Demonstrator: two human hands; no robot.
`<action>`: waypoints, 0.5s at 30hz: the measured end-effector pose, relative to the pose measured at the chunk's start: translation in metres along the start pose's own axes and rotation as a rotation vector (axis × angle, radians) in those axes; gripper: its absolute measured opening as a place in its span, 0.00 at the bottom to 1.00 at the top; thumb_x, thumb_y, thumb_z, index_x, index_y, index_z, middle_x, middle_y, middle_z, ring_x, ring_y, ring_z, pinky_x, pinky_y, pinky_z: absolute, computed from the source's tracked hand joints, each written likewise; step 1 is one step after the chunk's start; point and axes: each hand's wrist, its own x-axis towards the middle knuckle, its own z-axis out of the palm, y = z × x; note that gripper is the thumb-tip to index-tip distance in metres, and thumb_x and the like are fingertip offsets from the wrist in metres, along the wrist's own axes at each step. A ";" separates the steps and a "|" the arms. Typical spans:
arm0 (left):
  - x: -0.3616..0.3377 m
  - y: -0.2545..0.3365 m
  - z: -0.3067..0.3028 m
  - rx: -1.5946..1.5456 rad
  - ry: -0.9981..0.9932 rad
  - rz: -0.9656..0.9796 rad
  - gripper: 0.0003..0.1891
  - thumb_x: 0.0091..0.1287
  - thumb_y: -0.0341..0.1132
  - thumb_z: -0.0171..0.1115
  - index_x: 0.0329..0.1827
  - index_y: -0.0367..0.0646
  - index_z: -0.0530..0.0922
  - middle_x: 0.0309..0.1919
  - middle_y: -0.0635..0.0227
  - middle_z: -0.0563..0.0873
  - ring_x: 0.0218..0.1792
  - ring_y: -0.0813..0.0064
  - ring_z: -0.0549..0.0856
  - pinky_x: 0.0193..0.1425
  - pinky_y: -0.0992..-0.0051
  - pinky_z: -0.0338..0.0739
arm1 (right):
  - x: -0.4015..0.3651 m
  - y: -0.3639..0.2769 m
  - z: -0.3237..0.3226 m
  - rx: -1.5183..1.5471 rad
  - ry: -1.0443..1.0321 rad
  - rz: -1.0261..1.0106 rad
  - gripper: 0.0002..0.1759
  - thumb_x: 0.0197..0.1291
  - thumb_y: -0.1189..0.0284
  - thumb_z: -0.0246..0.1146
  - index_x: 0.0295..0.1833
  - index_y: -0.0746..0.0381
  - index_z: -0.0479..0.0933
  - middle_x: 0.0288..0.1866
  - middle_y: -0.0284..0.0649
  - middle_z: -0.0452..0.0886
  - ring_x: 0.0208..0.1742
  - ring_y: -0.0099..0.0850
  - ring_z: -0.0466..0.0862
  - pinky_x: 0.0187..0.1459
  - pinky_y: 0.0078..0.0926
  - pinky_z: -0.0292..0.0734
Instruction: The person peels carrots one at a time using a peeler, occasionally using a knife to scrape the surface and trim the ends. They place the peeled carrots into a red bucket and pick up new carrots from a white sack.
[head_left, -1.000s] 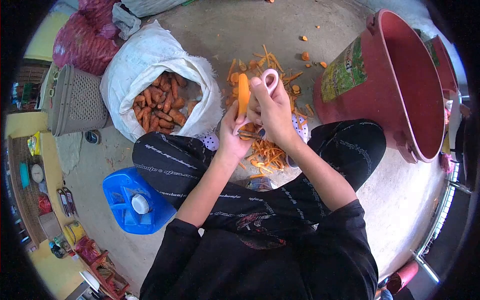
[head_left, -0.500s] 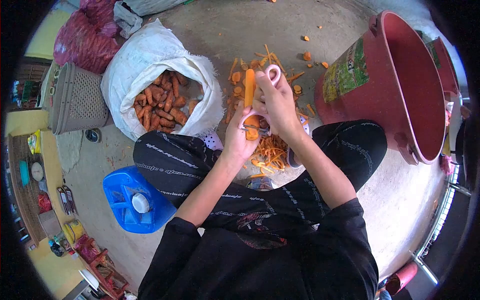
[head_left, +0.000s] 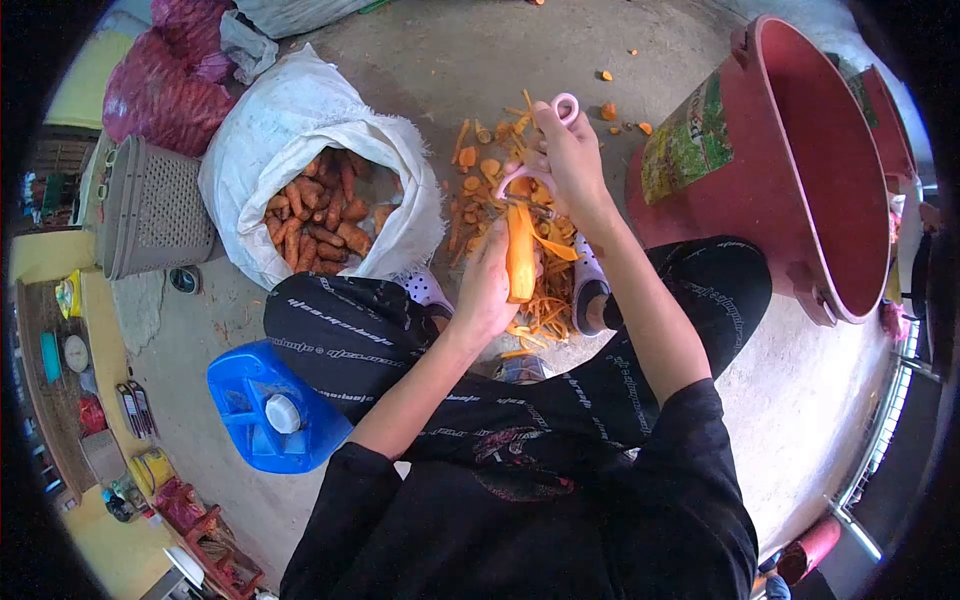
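Holding a carrot (head_left: 521, 268) in your left hand (head_left: 484, 288), roughly lengthwise, one end toward you, well above the floor (head_left: 460, 55). That hand is part-curled: thumb side along the carrot's left, fingertips just showing on its right; the rest of the fingers are hidden under it. Your right hand (head_left: 574, 158) is closed round the handle of a pink peeler (head_left: 525, 172), loop end sticking out past your thumb. Peeler head is at the carrot's far end; a strip of peel (head_left: 558, 248) hangs off to the right there. Carrot is bright orange, no brown skin on the side you can see. Below your hands, a heap of peelings (head_left: 541, 312) lies between your shoes (head_left: 590, 272), with cut carrot bits (head_left: 490, 168) on the floor past it. White sack (head_left: 285, 125) of brownish, unpeeled carrots (head_left: 318, 215) stands open to your left, grey basket (head_left: 165, 205) beyond it. Blue jug (head_left: 262, 415) is near your left knee. Big red tub (head_left: 700, 205) is just beside your right knee, tilted in view; you can't tell what's at its bottom.
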 end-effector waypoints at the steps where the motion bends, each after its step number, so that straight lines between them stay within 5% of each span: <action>1: -0.004 0.001 -0.001 0.018 0.006 -0.016 0.16 0.75 0.45 0.43 0.51 0.42 0.70 0.31 0.68 0.75 0.30 0.77 0.76 0.36 0.76 0.73 | 0.003 0.003 -0.002 -0.002 -0.003 -0.005 0.09 0.66 0.69 0.54 0.36 0.57 0.62 0.22 0.29 0.61 0.17 0.18 0.63 0.25 0.30 0.81; 7: -0.019 0.007 0.022 0.188 0.103 -0.082 0.18 0.75 0.46 0.43 0.53 0.41 0.70 0.33 0.67 0.76 0.32 0.76 0.75 0.35 0.75 0.71 | 0.074 0.021 -0.066 -0.204 0.075 -0.226 0.09 0.64 0.71 0.53 0.34 0.59 0.59 0.22 0.31 0.62 0.15 0.21 0.65 0.21 0.32 0.81; 12: -0.008 0.013 0.007 -0.037 -0.041 -0.066 0.24 0.74 0.48 0.45 0.64 0.41 0.65 0.34 0.67 0.75 0.33 0.79 0.74 0.36 0.76 0.71 | 0.064 0.019 -0.064 -0.390 0.152 -0.251 0.08 0.64 0.72 0.51 0.39 0.63 0.60 0.25 0.35 0.68 0.20 0.25 0.76 0.19 0.25 0.76; 15: -0.005 0.021 0.010 -0.015 -0.043 -0.065 0.24 0.73 0.49 0.46 0.65 0.41 0.65 0.34 0.68 0.75 0.34 0.79 0.74 0.37 0.75 0.71 | 0.049 0.011 -0.048 -0.414 0.151 -0.315 0.08 0.66 0.70 0.52 0.37 0.62 0.62 0.21 0.35 0.69 0.19 0.25 0.74 0.22 0.27 0.78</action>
